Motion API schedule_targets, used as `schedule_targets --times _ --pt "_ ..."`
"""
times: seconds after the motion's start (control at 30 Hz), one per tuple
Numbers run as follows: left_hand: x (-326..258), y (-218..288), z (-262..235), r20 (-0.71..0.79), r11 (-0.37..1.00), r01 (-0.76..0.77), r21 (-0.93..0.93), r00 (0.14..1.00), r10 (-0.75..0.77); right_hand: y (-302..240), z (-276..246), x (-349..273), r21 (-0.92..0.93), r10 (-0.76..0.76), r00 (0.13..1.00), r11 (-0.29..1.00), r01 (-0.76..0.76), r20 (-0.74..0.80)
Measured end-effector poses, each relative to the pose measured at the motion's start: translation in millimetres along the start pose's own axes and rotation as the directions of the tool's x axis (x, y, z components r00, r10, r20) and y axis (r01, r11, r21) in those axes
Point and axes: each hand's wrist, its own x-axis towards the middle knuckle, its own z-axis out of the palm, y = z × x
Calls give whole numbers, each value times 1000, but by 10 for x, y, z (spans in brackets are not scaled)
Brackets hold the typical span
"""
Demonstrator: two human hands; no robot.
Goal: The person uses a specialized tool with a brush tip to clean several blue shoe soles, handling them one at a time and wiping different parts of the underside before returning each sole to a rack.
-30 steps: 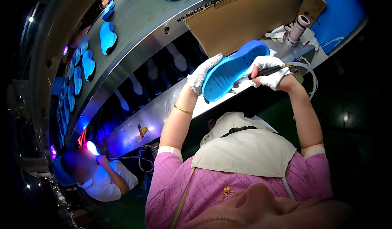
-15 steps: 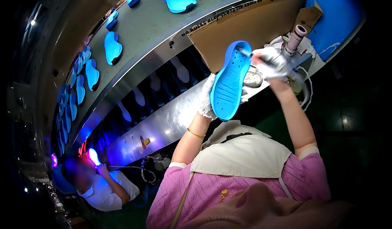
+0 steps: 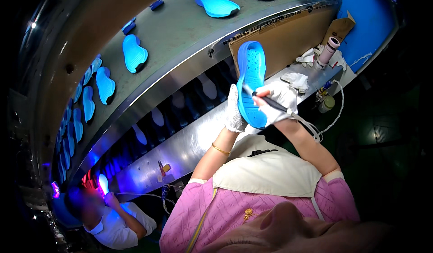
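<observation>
My left hand [image 3: 234,113], in a white knit glove, grips a blue shoe sole [image 3: 258,66] by its left edge. The sole stands tilted with its raised rim and hollow, ribbed inside facing me; small holes dot its upper end. In my right hand [image 3: 280,100], also gloved but with bare fingertips showing, is a dark pen-shaped brush [image 3: 271,102] trailing a white tube [image 3: 311,127]. The pale tip of this brush is at the inner left side of the sole, near mid-length; whether it touches cannot be made out.
More blue soles [image 3: 216,4] lie along the curved conveyor [image 3: 176,36] ahead. A cardboard sheet [image 3: 288,41] leans below its edge. On the metal ledge [image 3: 194,129] are a crumpled white glove [image 3: 295,80] and a pink bottle [image 3: 328,52]. A co-worker [image 3: 117,221] sits at lower left.
My right hand has come down and left with the brush, from the sole's upper end to its middle. The sole has shifted slightly left, and conveyor soles have moved along.
</observation>
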Motion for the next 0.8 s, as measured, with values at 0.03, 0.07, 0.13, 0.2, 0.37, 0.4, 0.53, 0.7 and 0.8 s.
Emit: schedule_targets --times 0.03,0.07,0.13,0.2,0.37,0.4,0.53,0.7,0.8 --pt "-29 67 32 75 1000 -10 -13 997 11 -90 54 -70 324 212 977 925 -199 -4" --pt "-36 163 69 97 999 -35 20 995 33 -144 4 -21 326 310 948 891 -317 75" --pt "-64 412 143 145 992 -65 110 988 49 -316 -173 106 274 338 934 893 -357 117" --pt "-78 743 367 320 999 -17 -27 947 25 -108 -362 133 298 326 944 908 -296 -54" --pt "120 1668 797 253 939 -221 -262 924 288 55 -516 62 660 542 830 673 -335 -131" --pt "217 1803 715 220 914 -292 -281 908 357 66 -464 16 680 568 815 643 -352 -116" --pt "135 1815 630 78 974 -186 -131 977 197 157 -404 -90 686 634 773 574 -446 -27" --pt "-126 2013 405 562 -315 -487 815 526 639 112 -450 -85 584 526 850 693 -423 -9" --pt "-291 2678 133 795 -886 165 434 391 463 109 -336 -65 469 443 891 770 -433 97"
